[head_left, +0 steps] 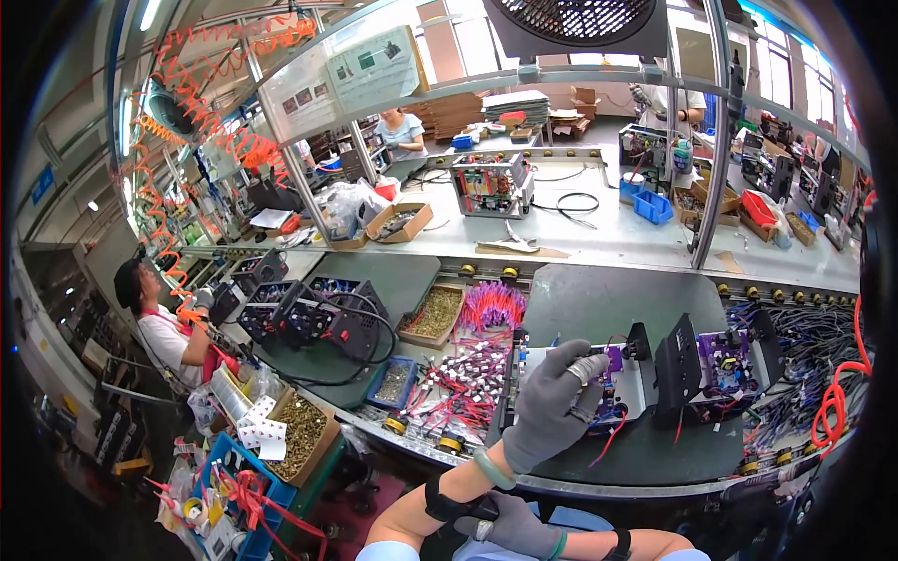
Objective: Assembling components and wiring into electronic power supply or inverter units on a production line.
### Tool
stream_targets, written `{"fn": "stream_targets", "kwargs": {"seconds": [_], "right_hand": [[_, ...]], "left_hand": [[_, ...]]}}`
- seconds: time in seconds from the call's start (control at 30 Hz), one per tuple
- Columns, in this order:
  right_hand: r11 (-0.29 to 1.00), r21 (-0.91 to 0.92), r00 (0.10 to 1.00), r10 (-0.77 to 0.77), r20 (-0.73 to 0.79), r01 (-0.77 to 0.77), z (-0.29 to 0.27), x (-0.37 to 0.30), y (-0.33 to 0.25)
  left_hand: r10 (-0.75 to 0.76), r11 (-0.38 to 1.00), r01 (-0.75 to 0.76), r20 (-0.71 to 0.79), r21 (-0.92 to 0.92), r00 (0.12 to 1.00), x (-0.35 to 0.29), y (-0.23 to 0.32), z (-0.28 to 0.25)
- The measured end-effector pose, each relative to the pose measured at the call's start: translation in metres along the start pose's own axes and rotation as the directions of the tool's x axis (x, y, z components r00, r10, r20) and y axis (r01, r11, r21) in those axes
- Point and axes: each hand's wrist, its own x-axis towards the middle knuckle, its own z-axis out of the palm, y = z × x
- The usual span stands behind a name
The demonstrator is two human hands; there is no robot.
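My left hand (554, 409), in a grey glove with pale bands on the fingers, hovers over an open chassis with a purple circuit board (632, 376). Its fingers are bent and somewhat apart, with nothing visible in them. Around my left forearm runs a black strap (441, 501), with a pale green bangle (493, 467) nearer the wrist. My right hand (522, 529), also gloved in grey, reaches across low at the front. Its fingers are closed at the strap's dark end, the grip partly hidden. Right of the first chassis stands a second one with a purple board (730, 366).
Left of the chassis lie red and white wired connectors (463, 383) and purple cables (494, 307). Boxes of small brass parts (304, 435) and screws (393, 381) stand further left, near black assembled units (318, 313). Dark cables (814, 374) fill the right side. A co-worker (168, 327) works at left.
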Motion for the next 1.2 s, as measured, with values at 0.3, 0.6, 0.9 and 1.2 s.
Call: {"fn": "stream_targets", "kwargs": {"seconds": [0.3, 0.6, 0.9, 1.2], "right_hand": [[0.823, -0.553, 0.967, 0.018, 0.252, 0.129, -0.07, -0.006, 0.003], [0.449, -0.873, 0.825, -0.554, -0.107, 0.188, -0.186, -0.048, -0.116], [0.038, -0.978, 0.844, -0.512, 0.156, 0.204, -0.175, 0.008, -0.111], [-0.342, -0.91, 0.778, -0.495, 0.388, 0.236, -0.165, 0.032, -0.065]], "left_hand": [[-0.042, 0.998, 0.047, 0.132, -0.034, 0.99, -0.005, -0.016, -0.018], [-0.184, 0.941, -0.003, 0.518, 0.339, 0.836, 0.015, -0.038, -0.092], [-0.187, 0.969, 0.086, 0.465, 0.231, 0.865, 0.019, -0.033, -0.066], [-0.389, 0.915, 0.401, 0.317, 0.028, 0.865, 0.01, -0.053, -0.067]]}}
